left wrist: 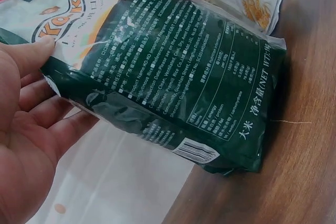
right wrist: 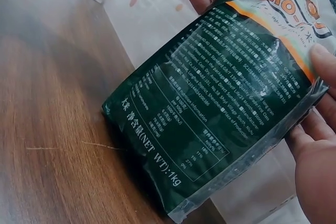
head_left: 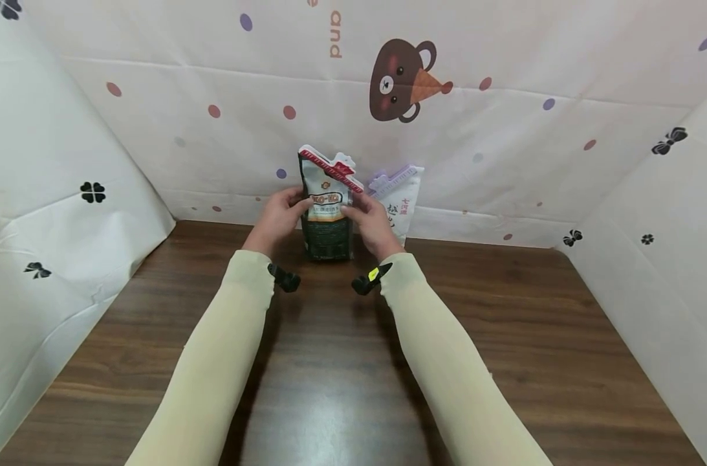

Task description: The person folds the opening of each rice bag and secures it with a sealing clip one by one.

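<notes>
Both hands hold a green bag of rice from its two sides, near the back of the table. My left hand grips its left edge, thumb on the front and fingers behind. On the other edge my right hand does the same. A red and white bag clip slants across the bag's top. In the left wrist view the bag's printed face tilts, its lower end close to the wood. The right wrist view shows the same text panel with "1kg" at the bottom.
A white rice bag with a purple clip stands just right of the green bag, partly behind my right hand. Patterned cloth rises behind the table and along both sides. Brown wooden tabletop stretches in front.
</notes>
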Tool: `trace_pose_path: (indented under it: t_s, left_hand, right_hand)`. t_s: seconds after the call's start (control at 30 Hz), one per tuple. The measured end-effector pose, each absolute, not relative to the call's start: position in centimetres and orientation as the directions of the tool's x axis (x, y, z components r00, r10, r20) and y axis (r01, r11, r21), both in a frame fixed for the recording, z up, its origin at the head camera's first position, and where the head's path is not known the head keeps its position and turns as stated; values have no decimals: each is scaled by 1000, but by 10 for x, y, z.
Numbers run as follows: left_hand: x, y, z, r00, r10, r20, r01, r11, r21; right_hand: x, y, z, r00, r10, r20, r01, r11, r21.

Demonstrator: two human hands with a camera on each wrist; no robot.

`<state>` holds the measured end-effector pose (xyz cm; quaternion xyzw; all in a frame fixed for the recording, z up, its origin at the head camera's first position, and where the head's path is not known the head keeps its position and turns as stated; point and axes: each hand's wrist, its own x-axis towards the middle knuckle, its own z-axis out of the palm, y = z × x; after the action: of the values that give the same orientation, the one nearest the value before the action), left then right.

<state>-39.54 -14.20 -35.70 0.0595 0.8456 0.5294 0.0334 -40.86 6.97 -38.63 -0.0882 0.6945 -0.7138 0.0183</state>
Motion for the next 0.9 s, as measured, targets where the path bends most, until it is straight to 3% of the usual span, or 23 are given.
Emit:
trace_pose_path:
  t_s: [0.9]
  left_hand:
    - [-401, -140, -367, -988, 148, -41, 35, 475, 879]
  right_hand:
    - [-412, 72, -382, -999, -35, -25, 22, 84, -996]
